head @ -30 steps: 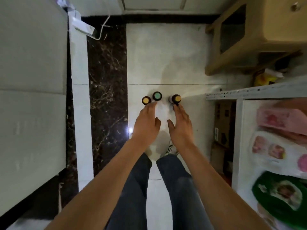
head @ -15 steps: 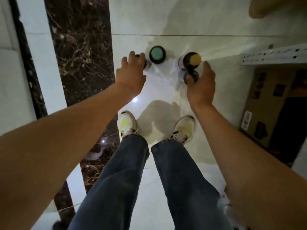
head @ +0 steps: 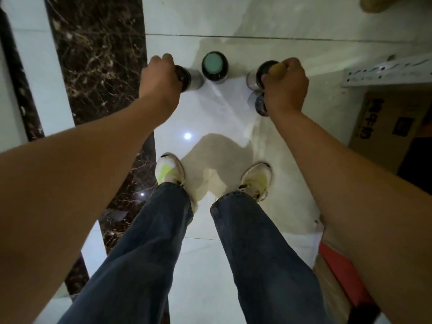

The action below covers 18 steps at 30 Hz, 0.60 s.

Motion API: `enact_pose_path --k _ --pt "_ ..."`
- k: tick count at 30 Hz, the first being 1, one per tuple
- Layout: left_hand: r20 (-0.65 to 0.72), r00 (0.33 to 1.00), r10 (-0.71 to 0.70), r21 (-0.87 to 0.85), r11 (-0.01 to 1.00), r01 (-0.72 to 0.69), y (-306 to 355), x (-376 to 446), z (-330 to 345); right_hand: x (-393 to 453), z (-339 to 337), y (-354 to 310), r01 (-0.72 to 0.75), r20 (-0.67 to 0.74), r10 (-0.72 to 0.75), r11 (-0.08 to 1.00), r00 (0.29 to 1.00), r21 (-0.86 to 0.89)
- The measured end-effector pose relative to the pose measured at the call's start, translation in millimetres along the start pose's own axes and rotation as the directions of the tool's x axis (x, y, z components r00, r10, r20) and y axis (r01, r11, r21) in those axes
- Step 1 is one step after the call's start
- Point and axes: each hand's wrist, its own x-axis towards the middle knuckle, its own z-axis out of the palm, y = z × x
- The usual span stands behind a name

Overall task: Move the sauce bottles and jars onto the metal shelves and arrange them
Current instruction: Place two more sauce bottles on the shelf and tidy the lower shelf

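Observation:
Several sauce bottles stand on the pale floor tiles ahead of my feet. My left hand [head: 160, 78] grips the top of the left bottle [head: 190, 79], hiding its cap. A bottle with a green cap [head: 214, 65] stands free in the middle. My right hand [head: 286, 86] grips the yellow cap of the right bottle [head: 263, 74]. Just below that one a dark-topped jar [head: 259, 105] stands partly hidden by my right wrist. The metal shelf [head: 388, 71] edge juts in at the right.
A dark marble strip [head: 98, 54] runs down the floor at the left. A cardboard box [head: 388, 127] sits under the shelf on the right, and a red packet [head: 343, 274] lies lower right. My two shoes [head: 169, 170] stand behind the bottles.
I have leaned closer to the floor. Both hands went from reaching with spread fingers to closing round the tops of the left and right bottles.

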Motion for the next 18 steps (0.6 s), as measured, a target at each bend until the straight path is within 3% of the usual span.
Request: enact_pose_path --k 5,10,18 --pt "-0.078 0.98 -0.185 -0.267 0.951 0.158 -7.2 -40.3 -18.2 -35.0 -14.8 -21.4 -0.023 -0.166 0.066 0.968 0.984 0.248" --pt "-0.123 0.962 -0.245 -0.461 0.872 0.164 -2.6 -108.7 -82.9 -86.9 -70.1 -63.4 0.065 -0.215 0.003 0.949 0.977 0.31" --pt "-0.125 0.992 -0.025 -0.53 0.847 -0.046 17.1 -251.4 -236.4 -209.1 -224.8 -140.4 0.072 -0.087 -0.043 0.927 0.995 0.369"
